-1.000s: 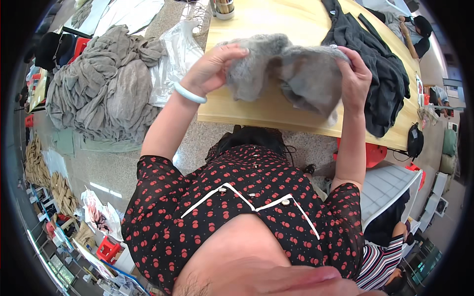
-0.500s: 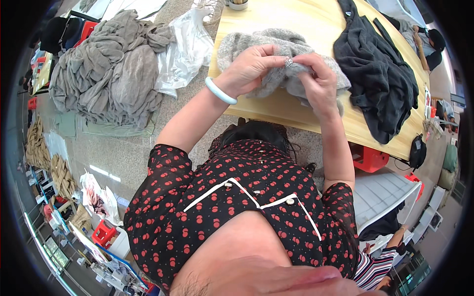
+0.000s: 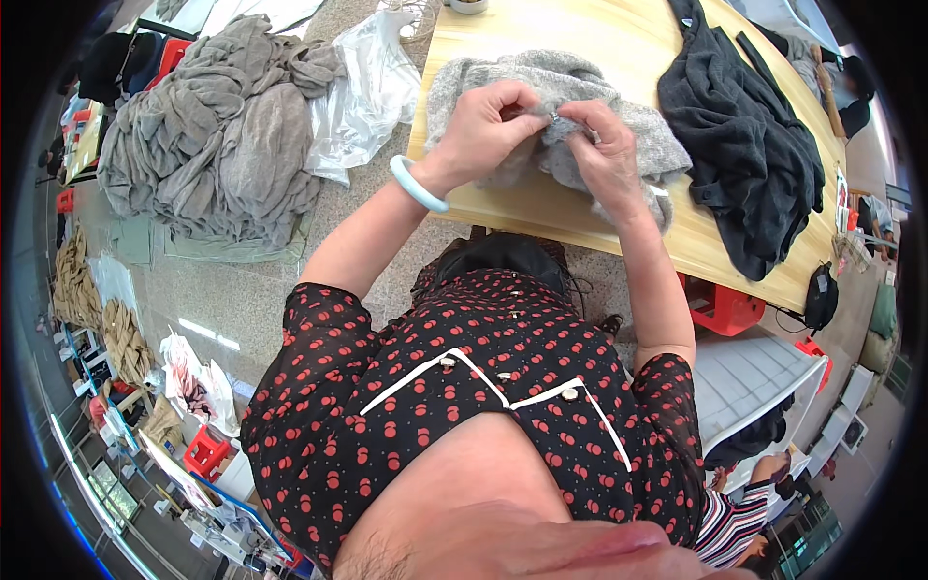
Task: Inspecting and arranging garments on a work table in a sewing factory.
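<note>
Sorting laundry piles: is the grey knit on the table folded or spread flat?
Neither: the grey knit lies bunched on the table, pinched between left hand and right hand.

Fuzzy, matt grey knitted garment (image 3: pixel 541 97) under both hands; smooth, pale varnished wooden tabletop (image 3: pixel 619 39) beneath it. Glossy pale-blue bangle (image 3: pixel 418 184) on left wrist. Right of the right hand (image 3: pixel 604 155), matt dark-grey cloth garment (image 3: pixel 744 145).

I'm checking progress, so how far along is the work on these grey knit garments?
Looks done: perhaps the dark garment laid aside on the wooden table. In hand: left hand and right hand pinch the grey knit garment. Seemingly left: the grey pile on the floor.
</note>
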`<state>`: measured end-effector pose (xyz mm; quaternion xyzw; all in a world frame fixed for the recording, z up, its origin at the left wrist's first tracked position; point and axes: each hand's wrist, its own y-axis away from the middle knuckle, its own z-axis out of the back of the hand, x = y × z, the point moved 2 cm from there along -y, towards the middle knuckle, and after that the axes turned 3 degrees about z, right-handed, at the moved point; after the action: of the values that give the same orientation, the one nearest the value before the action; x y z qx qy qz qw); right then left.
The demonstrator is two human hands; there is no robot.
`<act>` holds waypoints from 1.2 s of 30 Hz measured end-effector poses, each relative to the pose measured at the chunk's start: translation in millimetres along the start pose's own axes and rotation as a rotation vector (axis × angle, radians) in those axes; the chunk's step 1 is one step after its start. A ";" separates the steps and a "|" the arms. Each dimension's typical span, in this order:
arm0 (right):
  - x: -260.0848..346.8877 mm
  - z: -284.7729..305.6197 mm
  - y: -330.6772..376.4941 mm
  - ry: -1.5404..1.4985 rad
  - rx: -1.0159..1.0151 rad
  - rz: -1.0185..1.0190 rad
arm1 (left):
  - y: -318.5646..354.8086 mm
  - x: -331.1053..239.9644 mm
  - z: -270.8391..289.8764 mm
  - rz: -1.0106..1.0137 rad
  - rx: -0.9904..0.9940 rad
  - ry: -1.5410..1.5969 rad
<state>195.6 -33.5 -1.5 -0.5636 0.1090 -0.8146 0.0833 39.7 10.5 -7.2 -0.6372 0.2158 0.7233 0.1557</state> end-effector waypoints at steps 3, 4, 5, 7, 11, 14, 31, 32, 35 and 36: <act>-8.8 -5.4 3.0 0.024 0.032 -0.021 | 7.5 -3.1 -3.1 -0.425 -0.094 -0.295; -11.6 -7.1 4.0 0.050 0.047 -0.027 | 11.2 -3.6 -4.7 -0.403 -0.101 -0.338; -13.3 -9.6 4.7 0.047 0.048 -0.027 | 13.2 -1.7 -5.1 -0.400 -0.103 -0.340; -14.9 -14.5 5.2 0.110 0.061 -0.009 | 16.4 5.4 -6.2 -0.402 -0.161 -0.322; -6.4 -17.9 -1.4 0.039 0.007 -0.134 | 13.6 9.6 -10.4 -0.385 -0.208 -0.280; -4.6 -16.6 -7.2 0.105 0.032 0.016 | 11.6 8.5 -10.2 -0.516 -0.237 -0.432; -15.8 -11.2 6.2 0.451 0.247 0.441 | 5.8 21.5 4.6 -0.124 0.089 -0.220; -15.3 -11.6 6.1 0.450 0.247 0.443 | 6.3 21.5 4.6 -0.124 0.087 -0.221; -14.9 -13.0 6.5 0.424 0.222 0.443 | 9.1 26.9 1.1 -0.007 0.046 -0.041; -16.1 -13.6 7.5 0.417 0.208 0.434 | 12.9 26.8 -3.0 -0.088 -0.067 -0.065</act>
<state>188.6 -35.4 -22.6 -0.3365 0.1577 -0.8825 0.2883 32.0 -3.4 -32.5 -0.6270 0.1580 0.7430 0.1727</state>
